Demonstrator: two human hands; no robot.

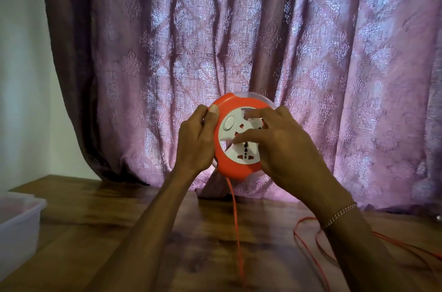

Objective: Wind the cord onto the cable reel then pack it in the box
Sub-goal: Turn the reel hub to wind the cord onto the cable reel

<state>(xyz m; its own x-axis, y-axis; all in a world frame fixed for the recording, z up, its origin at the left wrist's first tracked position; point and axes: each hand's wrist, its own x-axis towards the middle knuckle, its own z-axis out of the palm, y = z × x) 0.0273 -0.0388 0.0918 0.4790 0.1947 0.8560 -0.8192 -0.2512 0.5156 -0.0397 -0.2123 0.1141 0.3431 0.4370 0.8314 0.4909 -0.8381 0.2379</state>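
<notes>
I hold a round orange cable reel (235,169) with a white socket face upright in the air above the table. My left hand (197,141) grips its left rim, thumb on the front edge. My right hand (279,146) lies over the socket face, fingers spread on the white centre. An orange cord (236,227) hangs straight down from the reel's underside to the frame's lower edge. More loose cord (308,244) loops on the table at the right. A white plastic box (20,222) stands at the left edge, partly cut off.
The wooden table (114,227) stretches across the lower view. A purple patterned curtain (239,40) hangs right behind the reel, its hem resting on the table's far edge. A pale wall (21,76) is at the left.
</notes>
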